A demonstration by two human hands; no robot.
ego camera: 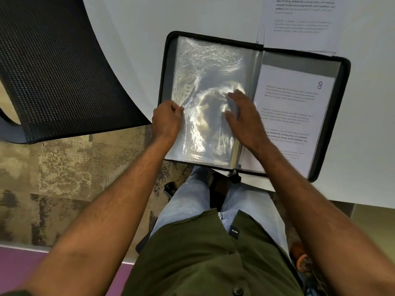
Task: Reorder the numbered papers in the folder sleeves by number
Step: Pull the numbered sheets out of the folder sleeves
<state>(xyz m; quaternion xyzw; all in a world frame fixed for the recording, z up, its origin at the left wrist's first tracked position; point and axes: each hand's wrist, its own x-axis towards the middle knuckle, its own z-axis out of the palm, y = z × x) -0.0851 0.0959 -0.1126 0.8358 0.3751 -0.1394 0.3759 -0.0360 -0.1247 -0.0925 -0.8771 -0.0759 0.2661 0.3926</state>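
Folder (254,103) lies open on the table (149,28), at its near edge. Plastic sleeves (209,82) on its left half; paper marked 8 (292,107) on its right half. Loose sheets (299,20) on the table behind the folder, to the right. Chair (53,67) left of the table. Left hand (166,120) at the sleeves' left edge; right hand (243,118) on them, near the spine.

open folder (254,45), left hand (167,120) pinching sleeve (205,82)

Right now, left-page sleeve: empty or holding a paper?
Looks empty: the left sleeve shows only glare and crinkled clear plastic, no print, unlike paper 8 opposite.
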